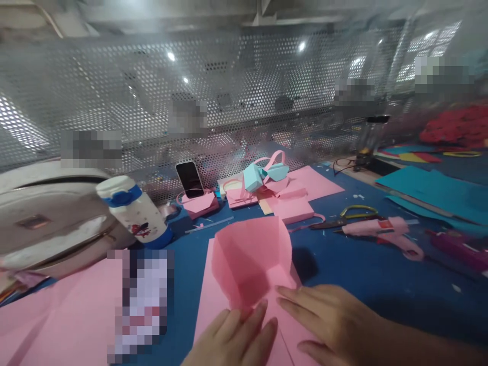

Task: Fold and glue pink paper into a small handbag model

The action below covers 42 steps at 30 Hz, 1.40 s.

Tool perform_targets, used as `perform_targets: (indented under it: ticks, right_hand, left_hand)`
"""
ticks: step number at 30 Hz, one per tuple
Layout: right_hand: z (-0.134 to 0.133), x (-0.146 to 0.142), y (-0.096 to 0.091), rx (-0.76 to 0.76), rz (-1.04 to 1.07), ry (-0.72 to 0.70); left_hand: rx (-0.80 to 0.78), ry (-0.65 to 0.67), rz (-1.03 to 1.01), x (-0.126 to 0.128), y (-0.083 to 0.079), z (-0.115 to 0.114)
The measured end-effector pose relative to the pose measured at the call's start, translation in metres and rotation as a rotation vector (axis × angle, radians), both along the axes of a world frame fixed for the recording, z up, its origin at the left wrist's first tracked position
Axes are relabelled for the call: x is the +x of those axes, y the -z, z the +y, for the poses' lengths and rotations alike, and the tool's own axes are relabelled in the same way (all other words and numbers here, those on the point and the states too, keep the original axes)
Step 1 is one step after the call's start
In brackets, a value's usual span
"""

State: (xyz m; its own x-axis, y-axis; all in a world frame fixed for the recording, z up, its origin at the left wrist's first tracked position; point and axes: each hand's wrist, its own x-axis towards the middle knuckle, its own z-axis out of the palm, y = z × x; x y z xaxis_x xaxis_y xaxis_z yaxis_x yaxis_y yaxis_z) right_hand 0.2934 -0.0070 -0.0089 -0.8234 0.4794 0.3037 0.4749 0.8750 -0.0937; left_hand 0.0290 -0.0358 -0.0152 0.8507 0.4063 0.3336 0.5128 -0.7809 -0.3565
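A folded pink paper box (pixel 251 249) stands in front of me, its back and side walls raised and its near side lying low. Beneath it lies a flat pink paper sheet (pixel 204 310). My left hand (pixel 236 338) rests at the near edge of the box, fingers stretched out over the paper. On the right, my right hand (pixel 324 315) lies with its fingers extended, their tips on the pink paper beside the box's near right corner. Neither hand is wrapped round anything.
Left are a white and blue bottle (pixel 139 213), a light bag (pixel 49 218) and pink sheets (pixel 64 310). A phone (pixel 189 179) leans behind small paper bags (pixel 263 175). Right lie scissors (pixel 343 218), a pink glue gun (pixel 381 229) and teal sheets (pixel 434 193). Perforated metal (pixel 236 96) stands behind.
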Motion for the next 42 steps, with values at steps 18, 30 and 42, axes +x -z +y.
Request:
perform_targets:
  ticks: [18, 30, 42]
  right_hand:
    - [-0.020, -0.034, -0.029, -0.238, -0.089, 0.080]
    - [0.006, -0.037, -0.030, -0.362, 0.173, -0.104]
    - [0.025, -0.020, -0.025, -0.534, 0.459, -0.353]
  left_hand:
    - [0.067, -0.012, -0.059, 0.018, -0.019, -0.007]
    - [0.012, -0.073, -0.517, -0.007, -0.042, -0.016]
    - [-0.314, -0.079, -0.943, -0.017, -0.033, -0.010]
